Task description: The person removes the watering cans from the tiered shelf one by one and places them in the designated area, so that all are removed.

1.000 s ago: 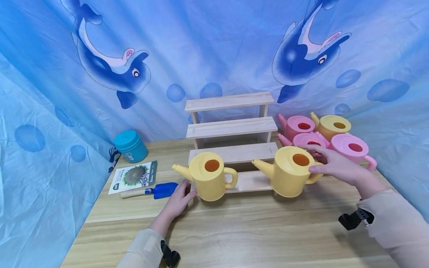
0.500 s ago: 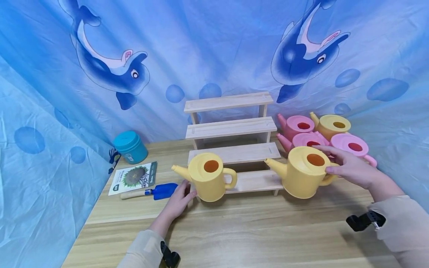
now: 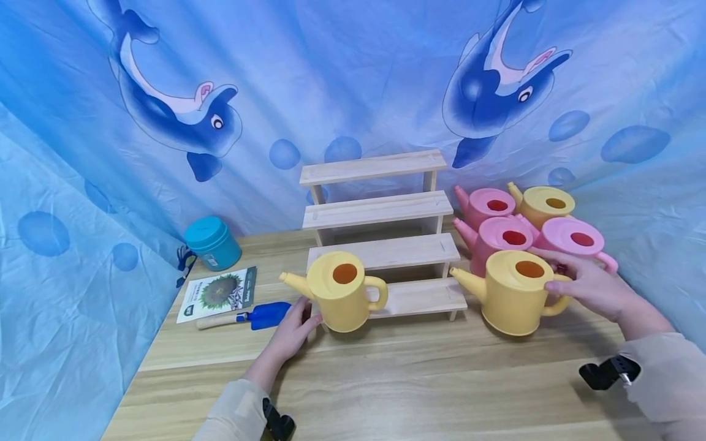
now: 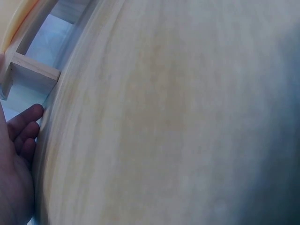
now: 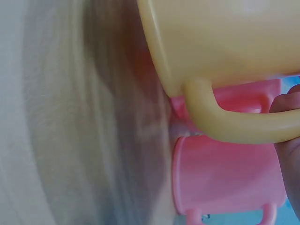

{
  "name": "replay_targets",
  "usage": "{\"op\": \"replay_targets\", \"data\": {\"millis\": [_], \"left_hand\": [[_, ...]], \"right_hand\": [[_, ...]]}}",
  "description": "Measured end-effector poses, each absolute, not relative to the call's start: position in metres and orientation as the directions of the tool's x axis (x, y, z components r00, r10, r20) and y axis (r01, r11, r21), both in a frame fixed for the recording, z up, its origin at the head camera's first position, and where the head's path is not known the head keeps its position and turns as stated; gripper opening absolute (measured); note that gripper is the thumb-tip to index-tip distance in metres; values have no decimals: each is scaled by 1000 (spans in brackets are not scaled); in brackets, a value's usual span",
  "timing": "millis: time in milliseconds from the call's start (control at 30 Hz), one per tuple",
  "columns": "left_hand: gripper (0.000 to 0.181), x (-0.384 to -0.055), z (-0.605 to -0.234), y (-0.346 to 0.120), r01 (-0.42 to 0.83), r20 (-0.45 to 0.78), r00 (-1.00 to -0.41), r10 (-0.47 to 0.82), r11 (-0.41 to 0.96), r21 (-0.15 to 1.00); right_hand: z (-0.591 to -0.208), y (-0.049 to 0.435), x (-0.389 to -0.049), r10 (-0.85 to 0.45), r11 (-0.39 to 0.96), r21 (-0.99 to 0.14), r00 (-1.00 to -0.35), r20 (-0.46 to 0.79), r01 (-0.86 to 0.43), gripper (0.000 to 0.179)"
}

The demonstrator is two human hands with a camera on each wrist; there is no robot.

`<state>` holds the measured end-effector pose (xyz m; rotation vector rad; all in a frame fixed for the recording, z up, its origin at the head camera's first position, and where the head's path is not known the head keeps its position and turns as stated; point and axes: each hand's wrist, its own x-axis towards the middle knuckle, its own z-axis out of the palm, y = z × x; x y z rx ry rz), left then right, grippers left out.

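Observation:
My right hand (image 3: 587, 285) holds a yellow watering can (image 3: 513, 297) by its handle, right of the shelf's bottom step. In the right wrist view fingers wrap the handle (image 5: 234, 125); I cannot tell whether the can's base touches the table. A second yellow watering can (image 3: 341, 300) stands at the left end of the bottom step, spout to the left. Beside that end lies my left hand (image 3: 295, 331), thumb toward the step. The left wrist view shows its fingers (image 4: 26, 133) loosely bent near a wooden leg of the shelf (image 4: 35, 70).
A four-step wooden shelf (image 3: 380, 251) stands mid-table. Behind my right hand several pink watering cans (image 3: 573, 236) crowd around another yellow one (image 3: 543, 205). At left are a teal jar (image 3: 212, 242), a picture card (image 3: 217, 294) and a blue trowel (image 3: 270, 315). A dolphin-print curtain (image 3: 353, 79) hangs behind.
My right hand has carried its yellow watering can rightward, away from the bottom step, and lately somewhat lower. My left hand and the other yellow can have stayed in place.

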<state>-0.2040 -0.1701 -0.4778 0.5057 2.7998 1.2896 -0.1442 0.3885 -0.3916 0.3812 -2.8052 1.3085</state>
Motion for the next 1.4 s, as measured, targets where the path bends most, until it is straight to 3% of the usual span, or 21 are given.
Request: {"op": "replay_targets", "data": {"millis": [233,833,1133,1400], "left_hand": [[58,-203,-476,-171,290,126,-946,299,605,741],[59,-203,-475,-172,263,94,-950,298,602,754],[58,-203,-477,-172,270,101,-949,298,610,745],[56,-203,-476,-171,275,108,-949,298,602,750]], "right_hand": [[-399,390,-143,-212,597,-777,-974,86,-199,67],[-404,391,-145,-304,540,-795,-945,121,-276,67],[-380,387,-153,-249,671,-699,-963,101,-247,64],[-345,355,-168,-221,688,-712,-975,-19,-142,80]]}}
